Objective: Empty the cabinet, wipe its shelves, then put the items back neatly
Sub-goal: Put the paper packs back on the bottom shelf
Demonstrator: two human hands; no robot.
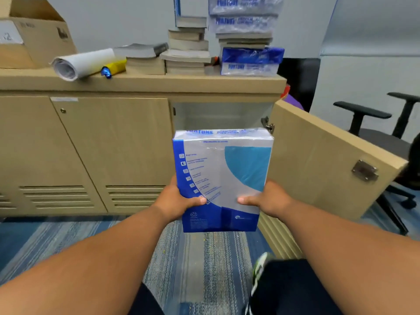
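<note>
Gripping paper ream (223, 173) lengthwise toward cabinet (113, 137).

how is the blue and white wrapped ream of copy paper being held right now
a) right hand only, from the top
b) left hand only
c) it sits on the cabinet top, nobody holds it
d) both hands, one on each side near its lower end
d: the blue and white wrapped ream of copy paper is gripped by the left hand and the right hand at its lower sides, in front of the open cabinet door.
</note>
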